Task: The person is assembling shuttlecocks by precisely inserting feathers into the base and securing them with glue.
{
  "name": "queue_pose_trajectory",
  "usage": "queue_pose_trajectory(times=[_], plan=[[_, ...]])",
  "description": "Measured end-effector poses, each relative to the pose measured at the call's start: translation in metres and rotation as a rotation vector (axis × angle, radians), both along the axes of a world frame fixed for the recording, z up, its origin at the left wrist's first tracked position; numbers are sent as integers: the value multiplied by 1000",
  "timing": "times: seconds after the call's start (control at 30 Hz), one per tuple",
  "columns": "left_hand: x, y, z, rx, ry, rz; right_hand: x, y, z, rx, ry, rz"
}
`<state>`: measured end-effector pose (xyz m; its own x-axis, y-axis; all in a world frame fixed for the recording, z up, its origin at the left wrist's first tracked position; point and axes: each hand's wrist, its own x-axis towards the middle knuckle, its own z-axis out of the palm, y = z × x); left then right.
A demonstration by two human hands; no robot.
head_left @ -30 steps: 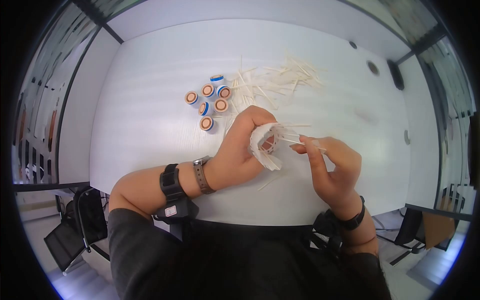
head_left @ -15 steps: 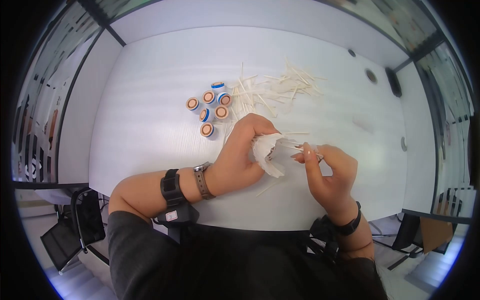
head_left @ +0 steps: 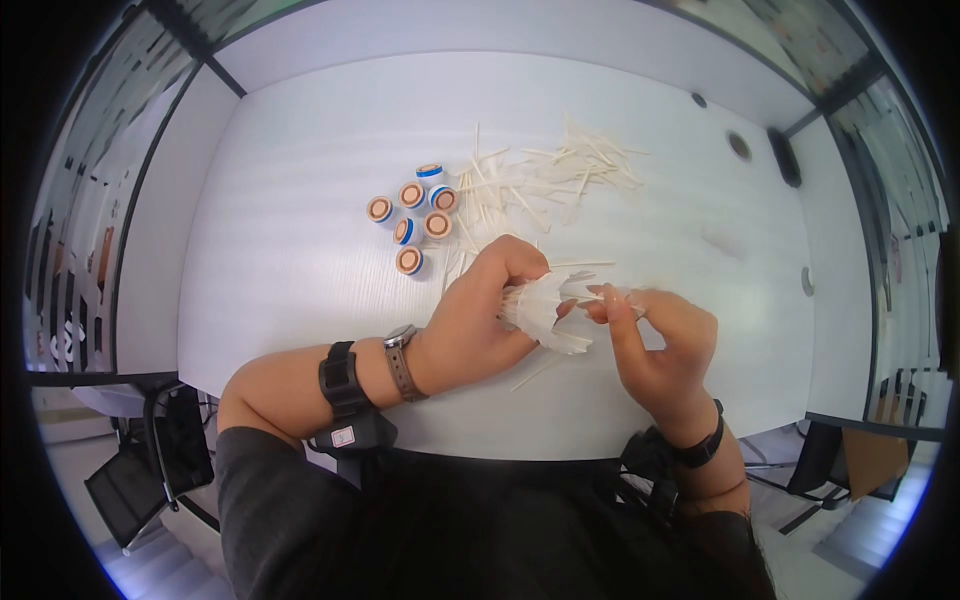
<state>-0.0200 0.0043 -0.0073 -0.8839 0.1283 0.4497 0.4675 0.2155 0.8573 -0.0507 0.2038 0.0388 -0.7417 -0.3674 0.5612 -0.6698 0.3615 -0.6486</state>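
Observation:
My left hand (head_left: 485, 315) is wrapped round a bundle of thin pale sticks in a torn whitish wrapper (head_left: 545, 308), whose ragged end flares out toward the right. My right hand (head_left: 655, 335) is closed in a pinch at the right of that opening, with thin sticks between its fingertips. Behind my left hand lies a loose pile of pale sticks (head_left: 490, 195), and a second pile (head_left: 595, 160) spreads farther back to the right. Several small round containers (head_left: 437, 224) with brown-ringed tops and blue bands stand left of the piles.
The white table (head_left: 290, 220) has pale panels at its back and sides. Round holes (head_left: 739, 146) and a dark oblong fitting (head_left: 785, 158) sit at the right. A single stick (head_left: 533, 373) lies near the front. Black chairs (head_left: 140, 485) show below at both sides.
The wrapper's flared end has turned toward my right hand and looks wider. My right fingertips are now nearer the opening. The view has shifted slightly.

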Motion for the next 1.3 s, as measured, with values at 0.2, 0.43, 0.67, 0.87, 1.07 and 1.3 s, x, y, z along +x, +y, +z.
queue_pose_trajectory(times=[0.2, 0.43, 0.67, 0.87, 1.07, 1.3], plan=[[-1, -1, -1, -37, 63, -1, 2, 3, 3, 17, 29, 66], [0, -3, 1, -120, 121, -45, 1, 4, 5, -23, 38, 105], [0, -1, 0, -88, 121, -106, 2, 6, 11, 0, 97, 84], [1, -2, 1, -97, 118, -94, 0, 5, 2, -129, -109, 74], [3, -1, 1, -66, 82, -57, -2, 5, 8, -68, -75, 135], [-1, -2, -2, -37, 6, -32, -10, 6, 5, 135, 328, 205]])
